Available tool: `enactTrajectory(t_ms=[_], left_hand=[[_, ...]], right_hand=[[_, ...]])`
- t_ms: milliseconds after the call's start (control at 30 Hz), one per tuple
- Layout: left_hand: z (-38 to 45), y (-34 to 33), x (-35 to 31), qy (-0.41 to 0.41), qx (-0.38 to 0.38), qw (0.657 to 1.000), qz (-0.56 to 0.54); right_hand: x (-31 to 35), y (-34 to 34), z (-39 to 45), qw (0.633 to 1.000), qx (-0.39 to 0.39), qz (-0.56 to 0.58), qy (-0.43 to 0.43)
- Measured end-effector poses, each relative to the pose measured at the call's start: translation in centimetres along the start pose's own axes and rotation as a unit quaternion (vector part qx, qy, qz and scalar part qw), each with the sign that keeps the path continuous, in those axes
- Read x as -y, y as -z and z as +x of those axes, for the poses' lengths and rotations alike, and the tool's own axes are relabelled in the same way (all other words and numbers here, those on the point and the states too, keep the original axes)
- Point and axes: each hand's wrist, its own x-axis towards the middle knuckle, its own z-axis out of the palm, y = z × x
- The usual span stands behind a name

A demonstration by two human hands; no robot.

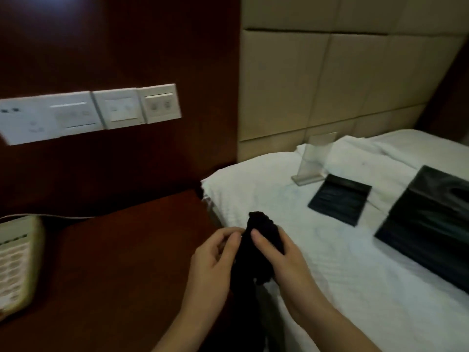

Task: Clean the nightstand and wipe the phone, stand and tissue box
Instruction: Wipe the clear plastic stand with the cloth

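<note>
Both hands are gathering a dark cloth [261,247] near centre: left hand [215,260] pinching its edge, right hand [281,252] gripping the bunch. Prob. prepping to wipe. Nightstand [121,255] and phone [17,262] waiting left; stand [313,158] and black tissue box [429,224] lying far right on the bed [330,262]. Next: cloth to wood.

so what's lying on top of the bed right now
On the white bedding stand a clear acrylic stand, a small black tray and a larger black box. Whatever lies under those is covered.
</note>
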Motion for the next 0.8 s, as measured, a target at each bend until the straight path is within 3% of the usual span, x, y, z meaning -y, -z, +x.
enactTrajectory(t_ms=[100, 233, 467, 567, 667, 800], left_hand=[[3.0, -3.2, 0.6, 0.02, 0.047, 0.999, 0.013], [7.8, -6.7, 1.8, 0.047, 0.094, 0.994, 0.034], [20.2, -14.6, 4.2, -0.041, 0.039, 0.987, 0.152], [24.4, -18.5, 5.0, -0.054, 0.062, 0.982, 0.172], [26.3, -21.1, 6.2, -0.02, 0.05, 0.991, 0.123], [27.1, -20.9, 6.2, -0.072, -0.007, 0.973, 0.221]], right_hand=[[1.7, 5.1, 3.3, 0.993, -0.111, -0.009, 0.045], [1.5, 9.9, 6.9, 0.985, -0.169, 0.005, 0.034], [-0.5, 13.2, 9.8, 0.989, -0.126, 0.068, -0.018], [-0.7, 13.4, 10.2, 0.989, -0.123, 0.084, -0.019], [-0.8, 13.8, 10.5, 0.986, -0.129, 0.103, -0.02], [-1.0, 14.0, 10.5, 0.988, -0.124, 0.097, -0.009]])
